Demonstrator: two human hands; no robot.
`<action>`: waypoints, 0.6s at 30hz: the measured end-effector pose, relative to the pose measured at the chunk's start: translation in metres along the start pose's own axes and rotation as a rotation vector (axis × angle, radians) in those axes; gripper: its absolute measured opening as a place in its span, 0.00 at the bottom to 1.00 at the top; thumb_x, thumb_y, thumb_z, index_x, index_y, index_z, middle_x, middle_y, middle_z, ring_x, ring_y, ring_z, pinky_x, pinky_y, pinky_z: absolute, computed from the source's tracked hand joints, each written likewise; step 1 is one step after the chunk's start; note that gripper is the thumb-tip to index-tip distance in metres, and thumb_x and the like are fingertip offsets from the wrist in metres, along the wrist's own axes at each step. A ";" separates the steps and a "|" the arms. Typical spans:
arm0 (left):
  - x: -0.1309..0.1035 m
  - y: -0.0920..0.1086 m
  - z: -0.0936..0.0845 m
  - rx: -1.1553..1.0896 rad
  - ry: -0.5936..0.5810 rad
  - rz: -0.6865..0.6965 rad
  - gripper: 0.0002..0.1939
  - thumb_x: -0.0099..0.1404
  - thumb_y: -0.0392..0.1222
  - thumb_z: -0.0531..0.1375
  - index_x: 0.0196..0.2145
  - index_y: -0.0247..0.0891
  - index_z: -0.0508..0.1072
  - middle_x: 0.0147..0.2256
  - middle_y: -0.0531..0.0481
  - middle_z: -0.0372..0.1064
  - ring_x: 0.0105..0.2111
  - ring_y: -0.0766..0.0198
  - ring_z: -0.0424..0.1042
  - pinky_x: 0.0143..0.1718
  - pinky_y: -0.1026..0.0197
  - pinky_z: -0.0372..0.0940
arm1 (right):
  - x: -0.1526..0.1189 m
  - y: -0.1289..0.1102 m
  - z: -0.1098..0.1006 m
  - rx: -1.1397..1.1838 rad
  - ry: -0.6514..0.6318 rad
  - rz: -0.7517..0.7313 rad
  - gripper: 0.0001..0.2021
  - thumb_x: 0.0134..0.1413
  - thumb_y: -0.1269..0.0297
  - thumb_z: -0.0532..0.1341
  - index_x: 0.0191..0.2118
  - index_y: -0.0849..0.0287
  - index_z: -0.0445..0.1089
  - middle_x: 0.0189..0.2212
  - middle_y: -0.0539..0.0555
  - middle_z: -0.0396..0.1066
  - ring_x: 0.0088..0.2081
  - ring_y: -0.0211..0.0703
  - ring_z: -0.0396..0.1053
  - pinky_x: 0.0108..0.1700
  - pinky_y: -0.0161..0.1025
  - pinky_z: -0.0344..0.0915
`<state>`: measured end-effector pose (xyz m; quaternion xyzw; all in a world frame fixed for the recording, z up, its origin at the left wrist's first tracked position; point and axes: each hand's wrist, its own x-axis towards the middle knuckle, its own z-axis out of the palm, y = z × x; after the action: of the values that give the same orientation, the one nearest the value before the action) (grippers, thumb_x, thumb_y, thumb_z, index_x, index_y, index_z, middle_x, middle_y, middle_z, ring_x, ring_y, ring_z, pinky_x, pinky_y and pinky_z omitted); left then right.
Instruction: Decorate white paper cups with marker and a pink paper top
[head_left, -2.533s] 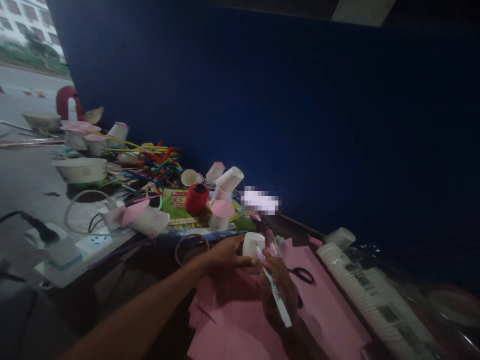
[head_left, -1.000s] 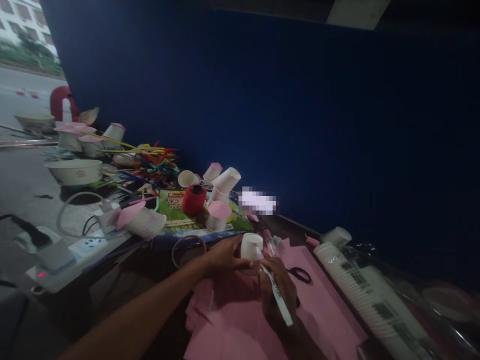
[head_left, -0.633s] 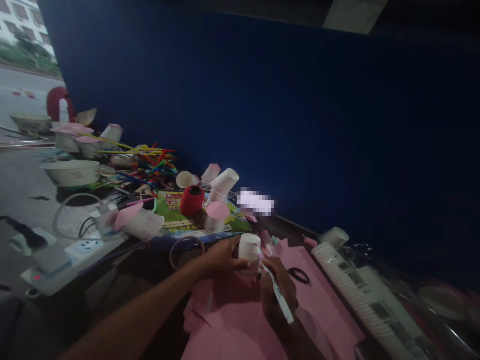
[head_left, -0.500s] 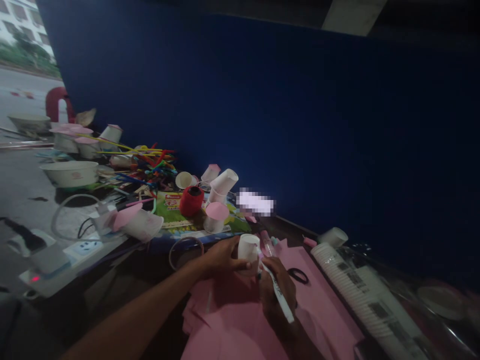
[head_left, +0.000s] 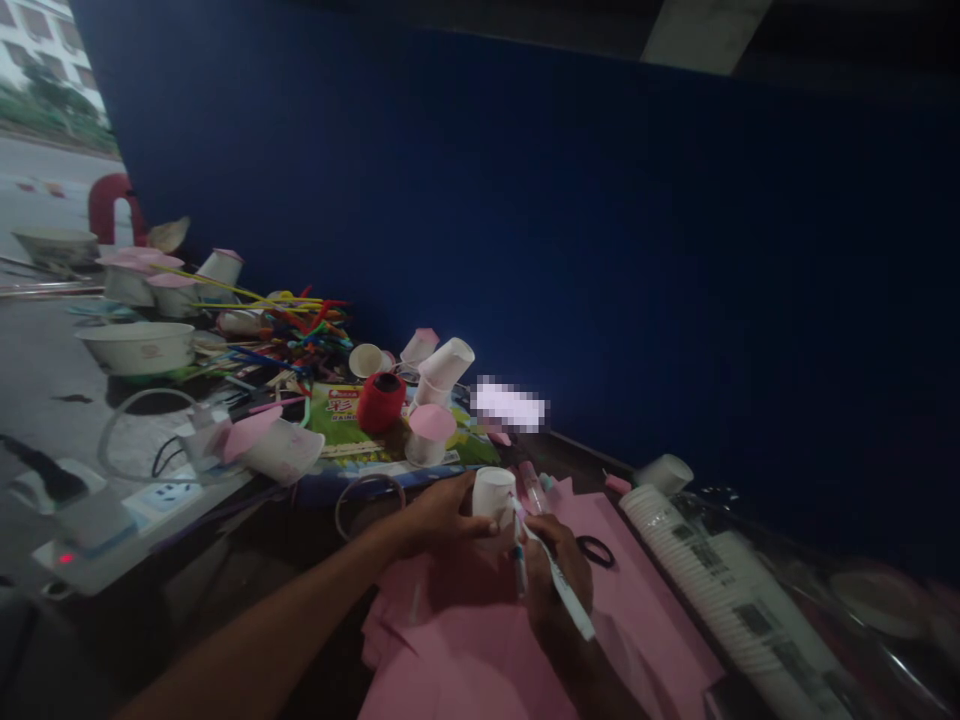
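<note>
Over pink paper (head_left: 465, 640): left fingers (head_left: 480, 525) gripping white cup (head_left: 493, 488); right fingers (head_left: 546, 528) bent, pinching marker (head_left: 564, 583).

To your left you see a white power strip (head_left: 166, 494) with its red light (head_left: 66, 559) glowing; a white bowl (head_left: 135, 352) stands farther back. Ahead of you, a red spool (head_left: 379, 406) rests on a green packet (head_left: 331, 432), and a dark blue wall (head_left: 525, 220) rises behind them.
</note>
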<state>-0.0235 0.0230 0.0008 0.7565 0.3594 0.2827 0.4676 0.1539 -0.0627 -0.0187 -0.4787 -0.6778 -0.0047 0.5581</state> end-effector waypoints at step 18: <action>0.003 -0.005 0.001 -0.060 -0.013 0.017 0.30 0.50 0.48 0.66 0.49 0.35 0.67 0.45 0.43 0.72 0.43 0.54 0.69 0.44 0.56 0.65 | -0.004 0.001 0.008 0.004 -0.064 -0.177 0.14 0.57 0.70 0.54 0.49 0.57 0.63 0.45 0.60 0.71 0.50 0.50 0.69 0.49 0.52 0.69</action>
<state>-0.0230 0.0265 -0.0038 0.7470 0.3413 0.2924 0.4899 0.1485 -0.0609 -0.0254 -0.4156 -0.7349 -0.0375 0.5346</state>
